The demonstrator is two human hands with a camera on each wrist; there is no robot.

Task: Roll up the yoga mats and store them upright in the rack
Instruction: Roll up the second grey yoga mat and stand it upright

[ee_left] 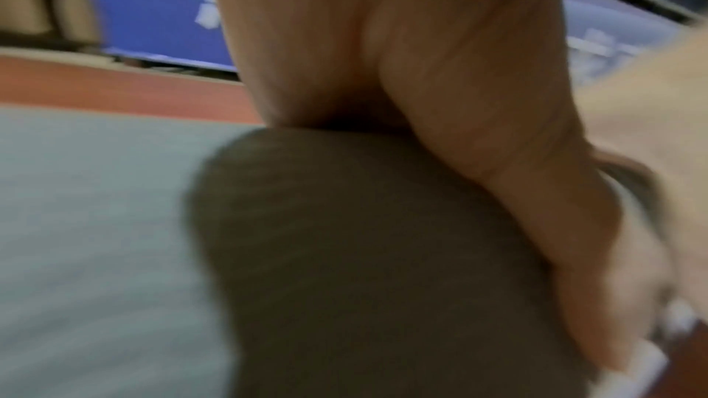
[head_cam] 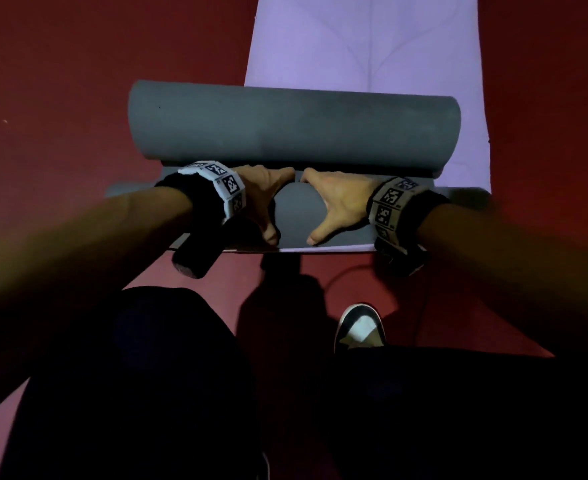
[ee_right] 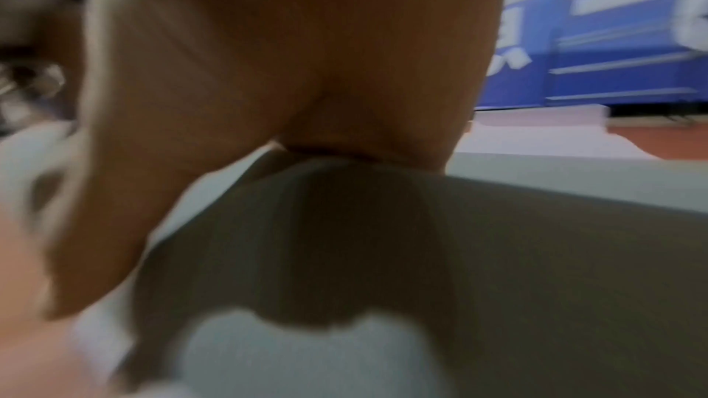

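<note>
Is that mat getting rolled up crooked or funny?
A bit. The grey roll looks skewed: its left end pokes out past the flat lilac mat, over the red floor. Both hands press at its near edge.

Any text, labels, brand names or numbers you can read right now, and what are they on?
No readable words or numbers.
Wristbands and: black-and-white square code markers, no letters.
Blue wall panel: white characters, too blurred to read.
Grey mat roll and lilac mat: no print; the lilac one shows only faint curved lines.
</note>
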